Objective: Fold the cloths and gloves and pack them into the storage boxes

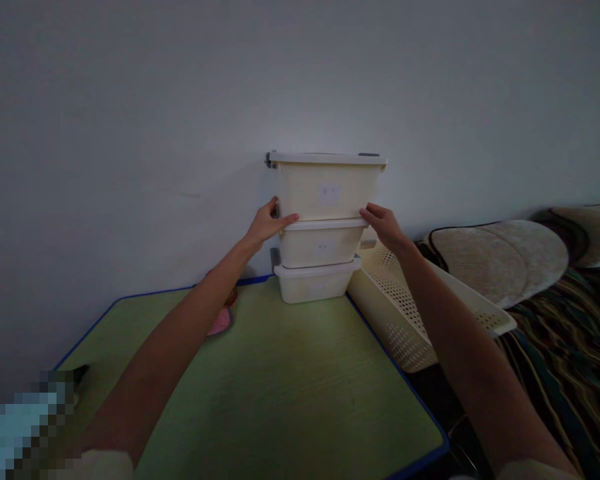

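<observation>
Three cream storage boxes with white lids stand in a stack against the wall. My left hand [270, 221] grips the lower left corner of the top storage box [350, 187], thumb along the front and fingers round the side. At the opposite lower corner, my right hand [384, 224] holds the same box, its fingertips near the lid below. The middle storage box [300, 248] sits directly under it, and the bottom storage box [305, 288] rests on the green table. Small pale labels mark the fronts. Whatever is inside the boxes is hidden.
The green table [280, 387] has a blue edge. A perforated cream basket [375, 303] stands right of it, beside a striped sofa [555, 360] with beige cushions [500, 260]. A pink item [221, 322] lies partly behind my left forearm. A pixelated patch covers the lower left.
</observation>
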Demonstrator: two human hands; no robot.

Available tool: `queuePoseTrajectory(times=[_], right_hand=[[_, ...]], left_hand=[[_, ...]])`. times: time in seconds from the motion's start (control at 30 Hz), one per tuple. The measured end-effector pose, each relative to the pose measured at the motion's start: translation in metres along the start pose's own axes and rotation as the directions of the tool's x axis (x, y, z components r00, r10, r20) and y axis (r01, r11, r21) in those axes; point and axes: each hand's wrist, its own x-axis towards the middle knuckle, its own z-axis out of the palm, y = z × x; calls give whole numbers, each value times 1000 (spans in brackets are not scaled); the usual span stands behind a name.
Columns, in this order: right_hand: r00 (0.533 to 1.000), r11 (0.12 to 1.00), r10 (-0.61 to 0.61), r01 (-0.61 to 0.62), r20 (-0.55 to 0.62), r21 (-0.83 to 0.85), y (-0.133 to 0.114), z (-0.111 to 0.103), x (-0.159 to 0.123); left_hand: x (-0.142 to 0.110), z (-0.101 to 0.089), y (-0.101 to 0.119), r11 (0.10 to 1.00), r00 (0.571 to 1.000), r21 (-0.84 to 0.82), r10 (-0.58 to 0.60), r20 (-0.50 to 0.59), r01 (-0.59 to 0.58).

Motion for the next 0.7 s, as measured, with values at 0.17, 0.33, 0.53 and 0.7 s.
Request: queuePoseTrajectory(times=[0.17,0.33,0.53,0.7], right_hand=[[998,1000,-23,23,-51,-8,-3,2,0],[997,1000,-19,20,-75,8,-6,4,-3],[991,998,-34,41,-128,55,-17,1,-9],[984,992,-43,62,-171,106,-35,-6,-27]], left_hand=[[0,2,3,998,998,12,67,10,-67],[-1,2,4,997,997,18,80,-4,-80],[-4,2,15,994,993,12,113,-38,-112],[-17,3,29,989,987,-24,147,-68,-149]])
